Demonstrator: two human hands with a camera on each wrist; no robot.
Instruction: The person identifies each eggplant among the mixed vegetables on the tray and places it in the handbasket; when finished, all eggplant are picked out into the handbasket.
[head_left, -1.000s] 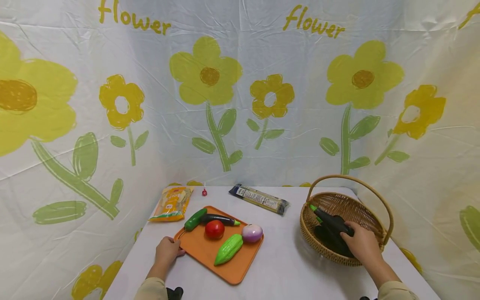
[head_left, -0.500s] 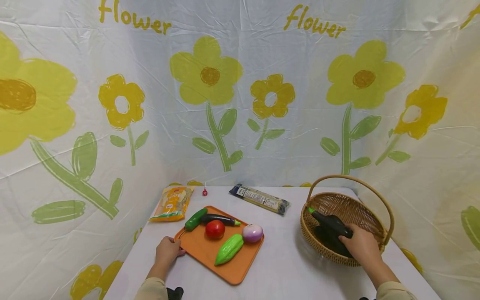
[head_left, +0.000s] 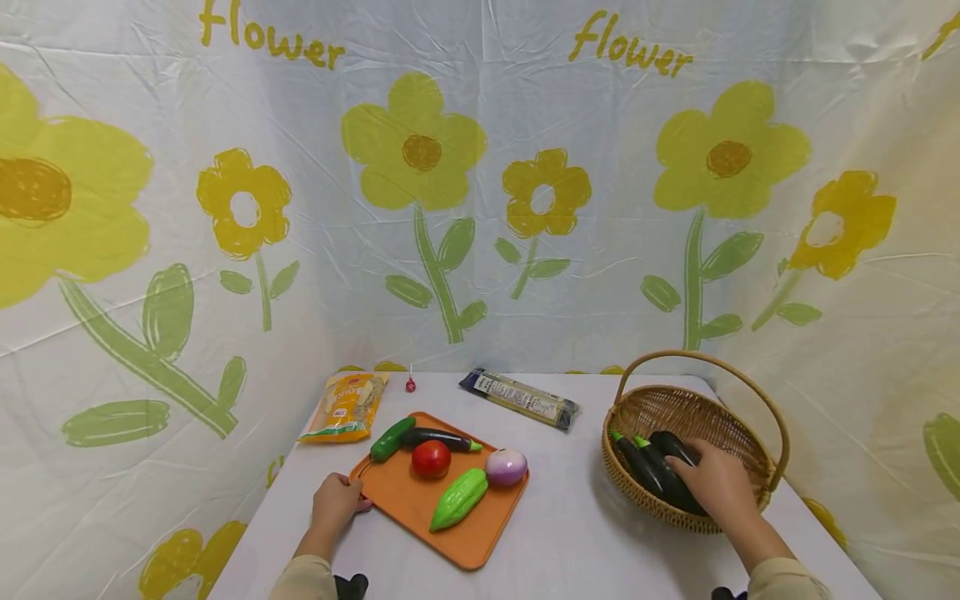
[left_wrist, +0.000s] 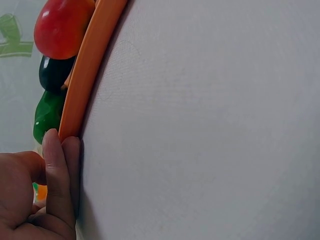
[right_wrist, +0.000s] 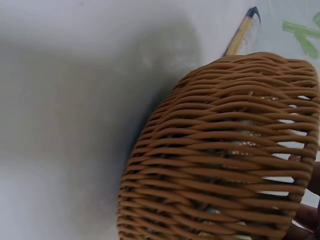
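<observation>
My left hand (head_left: 335,504) pinches the left corner of an orange tray (head_left: 465,550), thumb above and fingers at its edge. On the tray lie a green pepper (head_left: 390,440), a dark eggplant (head_left: 438,438), a red tomato (head_left: 431,459), a light-green bitter melon (head_left: 459,500) and a purple-white onion (head_left: 506,467). Inside the wicker basket (head_left: 712,408) my right hand (head_left: 716,483) has its thumb and fingers round a dark eggplant (head_left: 671,448). Beside that one lie more eggplants (head_left: 641,468) with green tips. The basket wall (right_wrist: 220,150) hides most of this hand in the right wrist view.
An orange-and-clear food packet (head_left: 345,407) lies at the back left, with a small red lollipop (head_left: 410,385) near it. A long dark-ended packet (head_left: 519,398) lies at the back middle. The basket's tall handle (head_left: 697,354) arches over its opening.
My right hand has lowered an eggplant into the basket, where it now lies beside the others, and its thumb has shifted left over them. My left hand stays at the tray corner.
</observation>
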